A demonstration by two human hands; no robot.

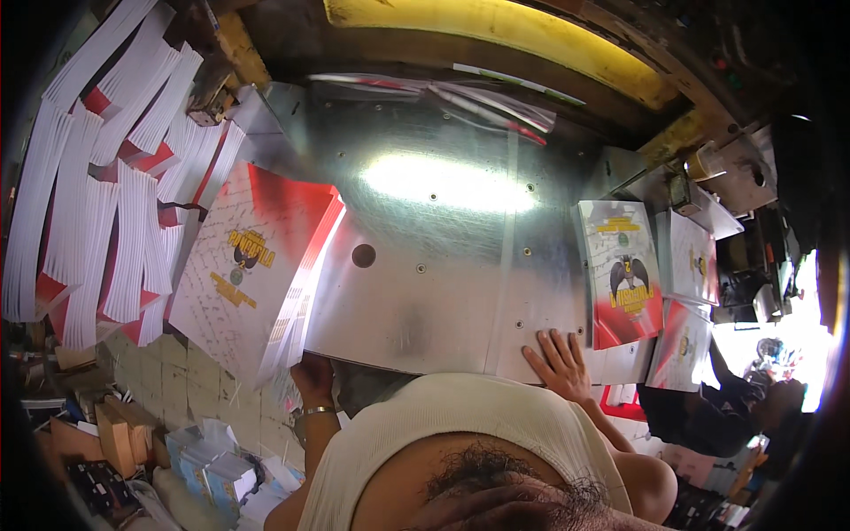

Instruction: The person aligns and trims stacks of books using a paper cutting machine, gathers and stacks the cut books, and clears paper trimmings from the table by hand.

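My left hand (pixel 313 379) is at the near edge of the metal table, by the lower corner of a thick stack of red and white booklets (pixel 239 265). Its fingers are mostly in shadow, and whether they grip the stack or the edge is unclear. Fingers spread, my right hand (pixel 565 366) lies flat on the table's near right part with nothing in it. Just beyond it sits a smaller pile of matching booklets (pixel 622 274), its covers facing up. The metal tabletop (pixel 416 310) stretches between the two stacks.
Many booklets stand in tight rows (pixel 115 230) at the far left. More booklet piles (pixel 686 265) sit at the right edge. Clear plastic strips (pixel 487 111) lie along the back, below a yellow machine beam (pixel 496 35). Boxes and paper bundles (pixel 212 469) crowd the floor lower left.
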